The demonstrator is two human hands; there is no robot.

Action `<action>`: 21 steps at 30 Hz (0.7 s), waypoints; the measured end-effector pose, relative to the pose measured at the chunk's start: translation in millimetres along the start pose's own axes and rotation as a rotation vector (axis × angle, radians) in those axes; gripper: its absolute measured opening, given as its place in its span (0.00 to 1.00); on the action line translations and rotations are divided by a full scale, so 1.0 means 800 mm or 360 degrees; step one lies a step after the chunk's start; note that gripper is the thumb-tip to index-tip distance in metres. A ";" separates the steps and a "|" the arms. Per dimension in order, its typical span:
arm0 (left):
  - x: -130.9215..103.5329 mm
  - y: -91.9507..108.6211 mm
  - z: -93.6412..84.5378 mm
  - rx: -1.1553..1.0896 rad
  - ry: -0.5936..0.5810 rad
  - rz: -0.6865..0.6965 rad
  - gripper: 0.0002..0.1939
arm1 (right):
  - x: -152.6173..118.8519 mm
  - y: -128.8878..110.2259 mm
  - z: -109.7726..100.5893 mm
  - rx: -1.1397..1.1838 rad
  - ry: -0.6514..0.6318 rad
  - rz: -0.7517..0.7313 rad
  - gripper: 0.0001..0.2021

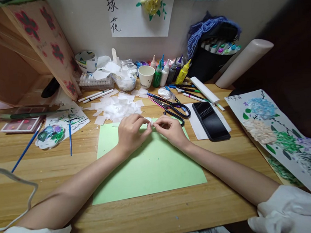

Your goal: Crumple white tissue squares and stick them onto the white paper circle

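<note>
Over the upper edge of a light green sheet (pixel 150 169), my left hand (pixel 132 133) and my right hand (pixel 170 129) meet fingertip to fingertip. Both pinch a small piece of white paper (pixel 149 120), mostly hidden by the fingers. Just beyond the left hand lies a loose heap of white paper squares (pixel 119 106). Black-handled scissors (pixel 175 110) rest beyond the right hand, their handles close to it.
Paint bottles (pixel 165 74), a paper cup (pixel 146 76) and a bowl of paper scraps (pixel 126 81) line the wall. A phone (pixel 211 121) lies on white paper at right, beside flower artwork (pixel 282 133). Left are a paint palette (pixel 49 136) and brushes (pixel 70 138).
</note>
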State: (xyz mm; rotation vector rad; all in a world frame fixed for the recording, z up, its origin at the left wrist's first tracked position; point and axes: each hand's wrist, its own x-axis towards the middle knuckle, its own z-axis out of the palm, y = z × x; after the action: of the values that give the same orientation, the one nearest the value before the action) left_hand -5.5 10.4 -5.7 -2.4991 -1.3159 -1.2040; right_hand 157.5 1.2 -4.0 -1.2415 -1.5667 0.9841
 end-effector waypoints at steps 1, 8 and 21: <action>0.001 0.000 0.000 -0.0022 -0.0001 -0.0045 0.05 | 0.000 0.000 0.000 -0.0010 0.0001 0.0000 0.07; 0.009 -0.001 -0.004 -0.0274 -0.0070 -0.0466 0.03 | -0.001 0.000 0.000 -0.0049 0.0009 0.0005 0.04; 0.014 -0.006 -0.003 -0.0483 -0.0005 -0.0709 0.03 | 0.000 0.003 0.000 -0.0023 0.0031 0.0016 0.04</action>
State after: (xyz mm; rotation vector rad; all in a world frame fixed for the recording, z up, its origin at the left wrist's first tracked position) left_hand -7.0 19.6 2.0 -2.4678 -1.8914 -1.5908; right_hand 158.3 1.7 -6.1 -1.2665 -1.5564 0.9659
